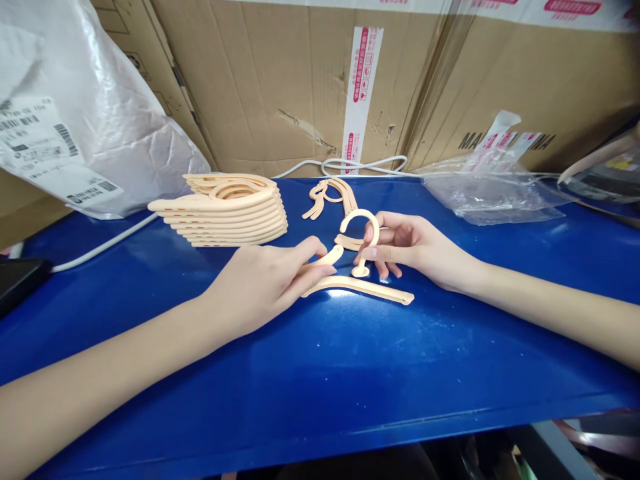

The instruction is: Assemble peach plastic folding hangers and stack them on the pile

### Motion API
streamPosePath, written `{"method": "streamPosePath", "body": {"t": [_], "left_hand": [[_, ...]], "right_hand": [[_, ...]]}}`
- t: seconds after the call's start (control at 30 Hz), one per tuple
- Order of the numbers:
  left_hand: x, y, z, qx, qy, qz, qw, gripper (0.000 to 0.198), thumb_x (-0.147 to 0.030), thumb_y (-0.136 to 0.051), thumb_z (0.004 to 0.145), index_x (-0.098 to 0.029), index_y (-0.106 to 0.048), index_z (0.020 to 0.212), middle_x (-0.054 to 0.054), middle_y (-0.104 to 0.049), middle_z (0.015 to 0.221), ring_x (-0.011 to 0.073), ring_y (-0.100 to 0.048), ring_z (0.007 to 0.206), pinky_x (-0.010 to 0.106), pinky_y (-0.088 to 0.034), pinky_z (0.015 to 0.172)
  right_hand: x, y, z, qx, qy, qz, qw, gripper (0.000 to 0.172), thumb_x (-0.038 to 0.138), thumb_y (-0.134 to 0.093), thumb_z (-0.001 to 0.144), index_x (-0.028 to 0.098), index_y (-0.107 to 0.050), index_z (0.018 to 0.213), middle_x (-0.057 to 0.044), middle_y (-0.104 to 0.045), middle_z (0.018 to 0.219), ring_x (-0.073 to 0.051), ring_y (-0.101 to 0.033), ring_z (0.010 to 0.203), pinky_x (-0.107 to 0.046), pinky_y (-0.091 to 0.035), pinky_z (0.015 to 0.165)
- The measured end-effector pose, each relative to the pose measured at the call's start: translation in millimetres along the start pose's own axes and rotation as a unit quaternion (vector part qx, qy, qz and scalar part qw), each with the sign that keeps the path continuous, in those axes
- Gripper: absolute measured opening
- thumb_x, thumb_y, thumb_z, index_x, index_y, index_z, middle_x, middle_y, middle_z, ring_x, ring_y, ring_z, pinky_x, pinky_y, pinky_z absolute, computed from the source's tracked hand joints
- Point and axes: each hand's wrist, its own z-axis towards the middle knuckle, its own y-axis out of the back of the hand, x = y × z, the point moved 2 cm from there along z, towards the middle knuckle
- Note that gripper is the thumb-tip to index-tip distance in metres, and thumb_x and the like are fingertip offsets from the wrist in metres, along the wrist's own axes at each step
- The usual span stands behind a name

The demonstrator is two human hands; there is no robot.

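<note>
Between the thumb and fingers of my right hand [413,247] is a cream plastic hanger hook [376,230], held upright with its round foot at the bottom. My left hand [273,277] pinches a curved cream hanger arm [331,257], whose rounded end points toward the hook. Just below both hands, a second hanger arm [365,287] lies on the blue table [400,373]; its left end is close to my left fingers. Behind my right fingers rests another cream piece [349,241], partly hidden. Further back lie several loose hanger parts [333,193].
A stack of folded cream hangers [225,217] stands at the back left. Cardboard boxes [280,80] wall off the rear. A wrapped parcel [100,133] leans at the left, near a white cable [110,247] and a black object [23,280]. Clear plastic bags [485,193] lie back right.
</note>
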Motion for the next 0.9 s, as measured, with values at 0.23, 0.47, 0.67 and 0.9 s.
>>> {"method": "streamPosePath", "body": {"t": [0.23,0.47,0.67,0.9], "left_hand": [[0.7,-1.2,-3.5,-0.04,-0.037,-0.01,0.998,0.029,-0.043,-0.043,0.1,-0.019,-0.058,0.104,-0.003,-0.07,0.072,0.0128,-0.065,0.06,0.023,-0.036,0.051],[-5.0,1.4,0.1,-0.06,-0.084,0.021,0.994,0.027,-0.034,-0.04,0.102,-0.017,-0.06,0.108,0.003,-0.069,0.093,0.0162,-0.062,0.083,0.026,-0.044,0.066],[-4.8,-1.1,1.8,-0.072,-0.105,0.033,0.991,0.027,-0.03,-0.037,0.103,-0.015,-0.058,0.112,0.005,-0.066,0.092,0.0182,-0.058,0.084,0.027,-0.043,0.068],[-5.4,-1.0,2.1,-0.069,-0.121,0.048,0.989,0.032,-0.025,-0.036,0.103,-0.008,-0.054,0.123,0.007,-0.065,0.091,0.0191,-0.058,0.083,0.028,-0.044,0.072]], "right_hand": [[-4.4,6.0,0.9,-0.051,-0.005,0.05,0.997,0.029,0.028,-0.076,0.078,0.019,-0.051,0.087,0.004,-0.063,0.065,-0.006,-0.057,0.053,-0.016,-0.039,0.044],[-1.5,6.5,2.5,-0.073,-0.011,0.086,0.994,0.032,0.026,-0.081,0.072,0.018,-0.052,0.084,0.005,-0.061,0.068,-0.004,-0.052,0.053,-0.015,-0.04,0.044],[-0.9,7.2,3.2,-0.081,-0.027,0.089,0.992,0.036,0.026,-0.083,0.069,0.019,-0.05,0.083,0.004,-0.063,0.07,-0.004,-0.05,0.05,-0.016,-0.038,0.043],[-0.3,7.2,2.9,-0.082,-0.034,0.108,0.99,0.04,0.028,-0.085,0.067,0.019,-0.048,0.082,0.004,-0.065,0.069,-0.003,-0.05,0.047,-0.017,-0.037,0.043]]}}
